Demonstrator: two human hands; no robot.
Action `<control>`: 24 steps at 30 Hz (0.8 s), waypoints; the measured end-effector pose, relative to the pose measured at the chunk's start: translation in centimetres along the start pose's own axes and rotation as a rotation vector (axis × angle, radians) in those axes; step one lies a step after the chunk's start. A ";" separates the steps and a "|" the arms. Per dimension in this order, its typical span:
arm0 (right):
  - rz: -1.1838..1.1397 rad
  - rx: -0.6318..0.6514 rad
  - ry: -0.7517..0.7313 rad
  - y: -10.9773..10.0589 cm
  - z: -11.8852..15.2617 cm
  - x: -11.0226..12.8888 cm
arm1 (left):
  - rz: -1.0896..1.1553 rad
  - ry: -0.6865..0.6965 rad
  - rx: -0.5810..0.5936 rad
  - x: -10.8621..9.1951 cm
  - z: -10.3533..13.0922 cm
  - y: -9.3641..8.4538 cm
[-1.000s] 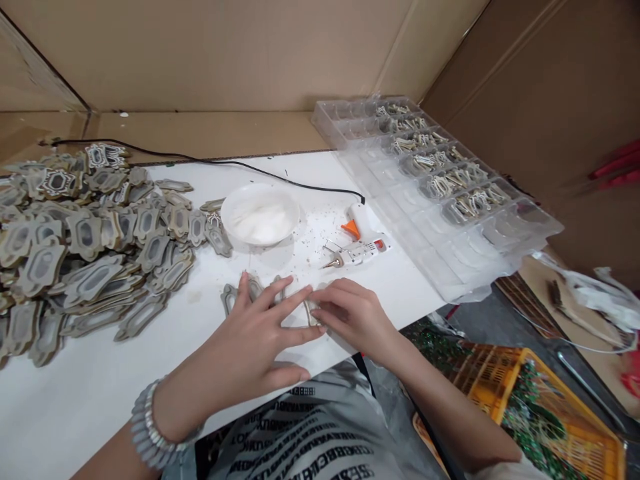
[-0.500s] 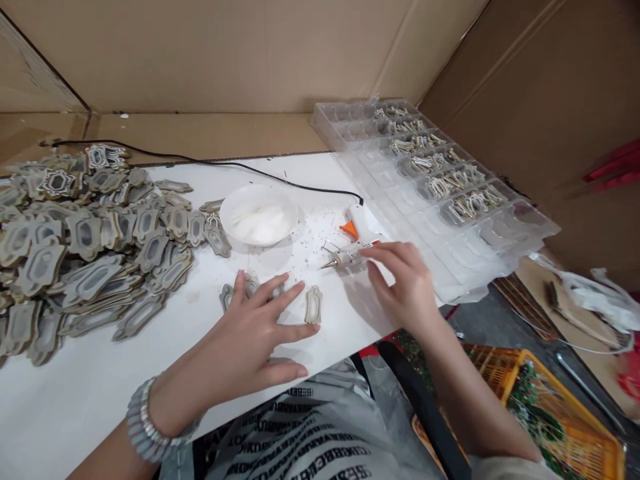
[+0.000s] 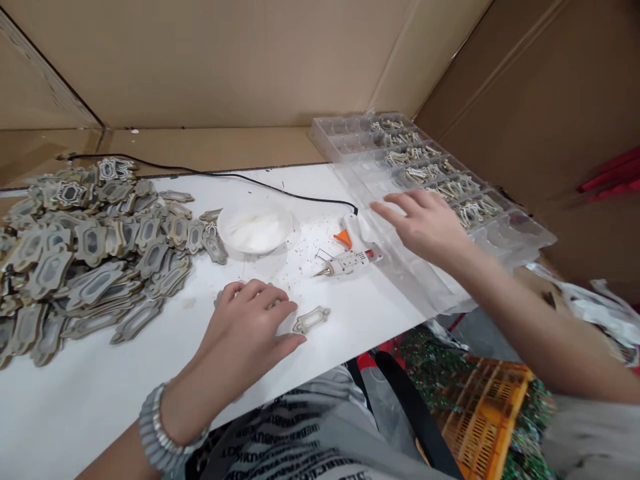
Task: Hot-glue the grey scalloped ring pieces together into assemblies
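Note:
My left hand [image 3: 255, 327] is low over the white tabletop, fingers bent down and thumb apart. Under its fingers lie small grey frame-shaped pieces, mostly covered. One more grey oblong frame [image 3: 311, 320] lies just beyond its fingertips. My right hand [image 3: 425, 223] hovers over the clear plastic compartment tray [image 3: 345, 143], fingers stretched out with nothing visible in them. A white hot glue gun [image 3: 350, 262] with an orange trigger [image 3: 343, 239] rests on its side between my hands, nozzle pointing left.
A large heap of similar grey frames [image 3: 90, 243] covers the left side. A white bowl [image 3: 255, 229] with white contents stands behind my left hand. A black cable [image 3: 250, 179] crosses the back. Small beige pieces [image 3: 420, 175] fill several tray compartments. Below right is an orange crate [image 3: 493, 420].
My right hand has left the glue gun and moved up and right over the tray. My left fingers have curled in, and the lone frame has turned from upright to slanting sideways.

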State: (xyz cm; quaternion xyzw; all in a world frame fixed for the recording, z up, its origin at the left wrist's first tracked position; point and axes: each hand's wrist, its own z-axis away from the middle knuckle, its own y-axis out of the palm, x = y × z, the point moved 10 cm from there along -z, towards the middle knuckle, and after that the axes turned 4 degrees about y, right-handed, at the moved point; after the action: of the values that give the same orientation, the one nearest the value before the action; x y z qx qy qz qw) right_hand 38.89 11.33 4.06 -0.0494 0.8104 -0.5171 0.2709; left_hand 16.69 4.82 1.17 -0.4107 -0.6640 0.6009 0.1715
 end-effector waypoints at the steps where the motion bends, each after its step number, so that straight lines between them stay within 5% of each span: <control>1: 0.014 0.028 -0.124 0.7 -0.8 0.7 | -0.032 -0.007 -0.008 -0.3 -0.1 0.1; 8: 0.017 -0.067 -0.778 2.4 -2.5 6.7 | -0.108 -0.015 -0.080 -2.1 -0.2 0.6; 12: -0.001 -0.035 -0.834 3.6 -2.9 7.6 | -0.074 -0.015 -0.081 -2.3 -0.4 0.5; 15: -0.062 -0.075 -0.828 3.1 -2.8 6.8 | 0.052 -0.059 -0.138 -0.9 -0.4 -1.5; 19: -0.254 -0.129 -0.726 1.4 -2.7 4.3 | 0.294 -0.311 -0.338 3.9 1.3 -6.3; 24: -0.609 -0.145 0.019 0.2 -5.3 -2.2 | 0.159 -0.690 -0.580 8.2 4.7 -12.0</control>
State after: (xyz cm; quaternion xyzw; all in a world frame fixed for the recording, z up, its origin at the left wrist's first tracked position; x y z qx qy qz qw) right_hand 38.19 16.47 6.39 -0.3042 0.7956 -0.5159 0.0916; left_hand 4.33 8.60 9.20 -0.2671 -0.7894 0.5033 -0.2284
